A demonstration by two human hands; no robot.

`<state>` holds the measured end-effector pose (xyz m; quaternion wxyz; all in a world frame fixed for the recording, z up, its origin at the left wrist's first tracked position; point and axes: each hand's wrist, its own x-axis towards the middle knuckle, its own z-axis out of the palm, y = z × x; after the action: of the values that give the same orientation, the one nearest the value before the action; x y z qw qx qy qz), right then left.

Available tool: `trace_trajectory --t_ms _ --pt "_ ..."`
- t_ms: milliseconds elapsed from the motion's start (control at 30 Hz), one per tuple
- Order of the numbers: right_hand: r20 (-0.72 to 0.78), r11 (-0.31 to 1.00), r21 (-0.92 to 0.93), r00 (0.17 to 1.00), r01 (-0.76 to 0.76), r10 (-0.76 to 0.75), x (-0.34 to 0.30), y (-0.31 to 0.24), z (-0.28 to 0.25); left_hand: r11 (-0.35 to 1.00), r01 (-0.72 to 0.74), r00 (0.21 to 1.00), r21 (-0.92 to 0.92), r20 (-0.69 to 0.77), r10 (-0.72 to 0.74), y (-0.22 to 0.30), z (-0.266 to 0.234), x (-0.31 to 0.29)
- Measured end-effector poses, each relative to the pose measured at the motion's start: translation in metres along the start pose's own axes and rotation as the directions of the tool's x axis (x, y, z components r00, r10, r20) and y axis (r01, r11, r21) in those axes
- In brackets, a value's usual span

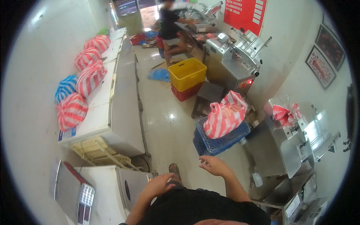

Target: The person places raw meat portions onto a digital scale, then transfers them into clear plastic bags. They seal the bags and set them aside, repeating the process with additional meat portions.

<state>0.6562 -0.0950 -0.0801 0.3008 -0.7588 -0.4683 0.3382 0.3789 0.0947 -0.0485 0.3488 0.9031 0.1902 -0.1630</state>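
Observation:
My left hand [159, 185] hangs in front of my body, fingers loosely stretched out and nothing in it. My right hand [214, 165] is raised a little further forward, its fingers apart and slightly bent, also holding nothing. Just beyond the right hand, a red-and-white striped plastic bag [221, 122], bulging with pinkish contents, rests on a blue plastic crate [234, 137]. Beside my left hand stands a white chest-like appliance [103, 178] with a weighing scale [86, 200] on top. Neither hand touches the bag or the scale.
On the left, a long white chest freezer [98, 119] carries several striped bags [92, 78]. A yellow crate [187, 80] sits on a red crate [183, 93]. Meat slicers [234, 62] line the right side. A person [170, 28] works at the far counter.

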Motion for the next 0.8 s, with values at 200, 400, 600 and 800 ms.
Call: trace_trajectory --t_ms 200,400,600,800 --pt "-0.016 0.976 -0.171 0.991 -0.132 0.131 0.132 0.022 -0.041 0.991 -0.131 0.991 0.012 -0.032 0.131 -0.077 -0.08 0.128" --pt "-0.024 0.964 -0.236 0.993 -0.12 0.118 0.268 0.03 -0.09 0.967 -0.042 0.999 0.25 0.013 0.039 -0.133 -0.202 0.269" --pt "-0.007 0.961 -0.113 0.968 -0.251 0.252 0.387 0.028 -0.148 0.969 -0.135 0.99 -0.209 0.014 0.141 -0.157 -0.321 0.417" --pt "0.072 0.947 -0.155 0.953 -0.28 0.293 0.524 0.107 -0.172 0.895 0.203 0.969 -0.397 -0.046 -0.241 -0.362 -0.252 0.589"
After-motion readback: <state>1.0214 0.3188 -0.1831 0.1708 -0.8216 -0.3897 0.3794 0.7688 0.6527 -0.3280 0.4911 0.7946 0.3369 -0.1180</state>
